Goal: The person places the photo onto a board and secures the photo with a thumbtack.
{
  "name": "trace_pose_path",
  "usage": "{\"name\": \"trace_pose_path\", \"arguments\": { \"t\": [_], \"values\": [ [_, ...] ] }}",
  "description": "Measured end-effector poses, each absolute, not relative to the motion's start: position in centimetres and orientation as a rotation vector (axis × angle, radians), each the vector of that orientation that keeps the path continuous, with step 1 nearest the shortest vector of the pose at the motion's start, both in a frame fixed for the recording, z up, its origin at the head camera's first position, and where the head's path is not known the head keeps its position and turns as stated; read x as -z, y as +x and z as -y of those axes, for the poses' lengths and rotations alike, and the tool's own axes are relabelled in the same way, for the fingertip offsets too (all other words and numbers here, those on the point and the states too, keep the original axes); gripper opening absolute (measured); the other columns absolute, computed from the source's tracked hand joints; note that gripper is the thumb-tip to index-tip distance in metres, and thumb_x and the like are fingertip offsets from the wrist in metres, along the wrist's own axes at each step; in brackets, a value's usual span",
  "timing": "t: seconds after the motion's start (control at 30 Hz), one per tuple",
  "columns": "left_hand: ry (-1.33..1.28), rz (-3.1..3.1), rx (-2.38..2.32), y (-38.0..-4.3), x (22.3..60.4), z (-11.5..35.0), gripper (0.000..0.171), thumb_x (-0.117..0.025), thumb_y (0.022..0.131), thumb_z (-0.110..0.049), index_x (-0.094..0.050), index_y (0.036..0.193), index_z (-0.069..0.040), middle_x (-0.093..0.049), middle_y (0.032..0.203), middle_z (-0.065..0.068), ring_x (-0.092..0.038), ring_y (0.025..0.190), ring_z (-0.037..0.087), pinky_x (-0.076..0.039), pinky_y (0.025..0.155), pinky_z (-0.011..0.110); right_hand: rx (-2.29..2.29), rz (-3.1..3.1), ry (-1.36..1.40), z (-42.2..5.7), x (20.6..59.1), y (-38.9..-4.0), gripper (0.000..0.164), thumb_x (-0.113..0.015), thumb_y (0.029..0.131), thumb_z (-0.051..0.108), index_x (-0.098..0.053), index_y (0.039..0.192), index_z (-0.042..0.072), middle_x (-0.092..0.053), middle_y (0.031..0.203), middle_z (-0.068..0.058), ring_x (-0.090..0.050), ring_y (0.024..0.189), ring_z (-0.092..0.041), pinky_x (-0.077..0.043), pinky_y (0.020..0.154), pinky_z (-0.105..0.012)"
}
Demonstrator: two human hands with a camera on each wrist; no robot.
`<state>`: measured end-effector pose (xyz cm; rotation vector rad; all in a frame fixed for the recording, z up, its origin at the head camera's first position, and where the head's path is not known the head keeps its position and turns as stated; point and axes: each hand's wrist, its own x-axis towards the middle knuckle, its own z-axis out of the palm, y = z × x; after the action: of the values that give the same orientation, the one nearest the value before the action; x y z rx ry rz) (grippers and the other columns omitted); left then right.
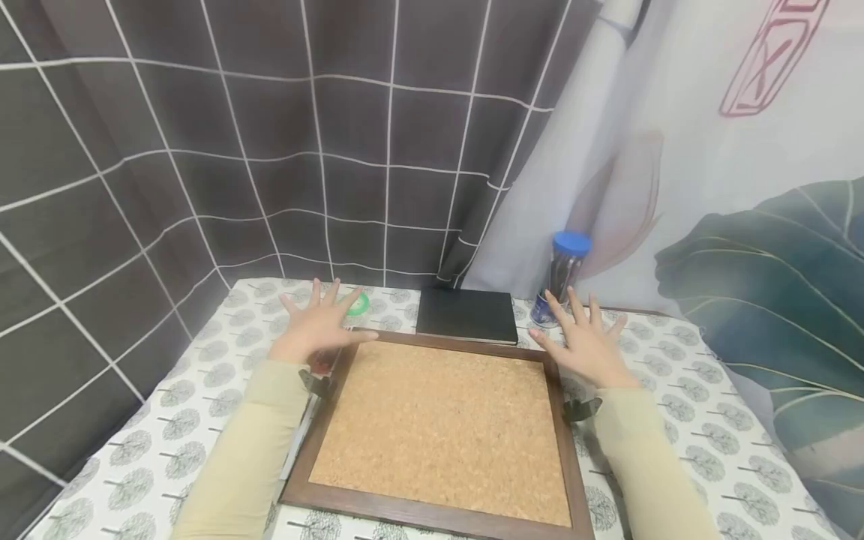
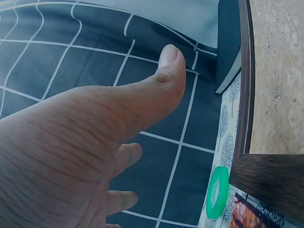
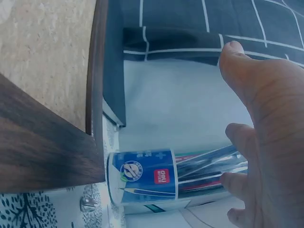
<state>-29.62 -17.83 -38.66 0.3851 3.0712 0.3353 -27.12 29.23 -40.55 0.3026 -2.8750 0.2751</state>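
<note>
A cork board with a dark wooden frame lies on the table. My left hand is held near its upper left corner, fingers spread and holding nothing. Over by the upper right corner, my right hand is likewise spread and empty. A green ring-shaped roll, perhaps tape, sits just beyond the left fingers. Close to the right fingers stands a clear canister of pencils or pens with a blue lid; its blue label shows in the right wrist view.
A black flat book or box lies behind the board. Along the board's left side is a partly hidden item with a reddish picture. The table has a tree-patterned cloth. A dark grid curtain hangs behind and at the left.
</note>
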Motion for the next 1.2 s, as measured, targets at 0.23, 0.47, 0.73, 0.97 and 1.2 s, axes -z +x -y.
{"name": "trace_pose_path", "arguments": {
  "t": [0.23,0.47,0.73,0.97,1.2],
  "values": [
    [0.364,-3.064,-0.345,-30.0,38.0,18.2,0.112,-0.047,0.074,-0.092,-0.013,0.162,-0.032,0.001,0.166,0.018,0.015,0.147,0.049,0.025,0.088,0.081,-0.308,2.894,0.29,-29.7,39.3,-27.2,0.086,-0.039,0.095,0.073,-0.011,0.163,0.028,-0.004,0.167,-0.019,0.007,0.148,-0.053,0.025,0.093,-0.079],
    [0.358,-3.065,-0.352,-30.2,37.9,18.4,0.115,-0.047,0.072,-0.093,-0.014,0.162,-0.03,0.001,0.167,0.018,0.015,0.147,0.049,0.03,0.086,0.076,-0.32,2.892,0.284,-30.2,39.1,-27.2,0.086,-0.04,0.095,0.072,-0.014,0.163,0.027,-0.006,0.166,-0.021,0.007,0.147,-0.053,0.022,0.093,-0.081],
    [0.341,-3.043,-0.411,-30.0,38.3,19.0,0.106,-0.056,0.079,-0.082,-0.02,0.162,-0.025,-0.004,0.167,0.019,0.008,0.147,0.052,0.023,0.092,0.08,-0.372,2.887,0.303,-30.7,40.1,-27.2,0.083,-0.044,0.096,0.069,-0.019,0.162,0.025,-0.011,0.166,-0.021,0.0,0.148,-0.054,0.013,0.095,-0.085],
    [0.317,-3.044,-0.577,-29.8,38.3,22.2,0.066,-0.063,0.094,-0.044,-0.049,0.145,-0.006,-0.055,0.141,0.023,-0.051,0.127,0.047,-0.04,0.1,0.068,-0.696,2.828,0.453,-33.5,42.5,-27.7,0.048,-0.053,0.104,0.038,-0.059,0.133,0.0,-0.059,0.135,-0.025,-0.053,0.122,-0.049,-0.039,0.1,-0.068],
    [0.075,-3.002,-0.768,-29.9,39.6,25.2,0.044,-0.064,0.083,-0.015,-0.062,0.121,0.007,-0.065,0.113,0.026,-0.062,0.095,0.041,-0.051,0.083,0.056,-1.037,2.858,0.325,-35.5,45.8,-28.2,0.034,-0.06,0.101,0.036,-0.067,0.12,0.009,-0.07,0.115,-0.013,-0.065,0.104,-0.034,-0.048,0.094,-0.057]
  ]
}}
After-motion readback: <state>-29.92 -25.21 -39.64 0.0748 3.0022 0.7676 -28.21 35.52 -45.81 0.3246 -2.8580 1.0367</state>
